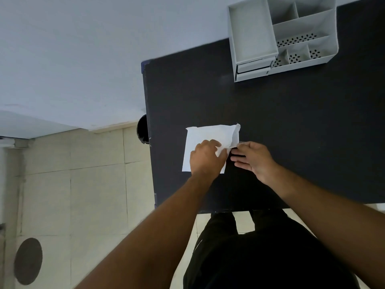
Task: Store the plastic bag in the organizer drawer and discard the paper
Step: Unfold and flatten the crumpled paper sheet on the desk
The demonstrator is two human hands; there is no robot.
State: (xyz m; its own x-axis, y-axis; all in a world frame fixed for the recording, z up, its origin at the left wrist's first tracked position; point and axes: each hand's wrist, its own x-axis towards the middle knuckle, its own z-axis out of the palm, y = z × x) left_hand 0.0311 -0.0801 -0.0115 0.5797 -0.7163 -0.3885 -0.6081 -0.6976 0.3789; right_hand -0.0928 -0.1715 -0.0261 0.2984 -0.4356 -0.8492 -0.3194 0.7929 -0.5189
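From the head view, both hands meet over a white paper (205,135) lying flat on the black table (270,105). The left hand (206,158) rests on the sheet's near right part, fingers curled down onto it. The right hand (255,158) sits just beside it, thumb and forefinger pinched together on the sheet's right edge, where that edge curls up off the table. Something thin and clear shows at the pinch and may be the plastic bag, but the view is too poor to be sure. Well beyond the hands, toward the table's far right, stands the grey organizer (281,36), its open compartments on top and its small drawers (253,68) facing the hands. Left of the paper, a dark round object (143,132) peeks out at the table's edge.
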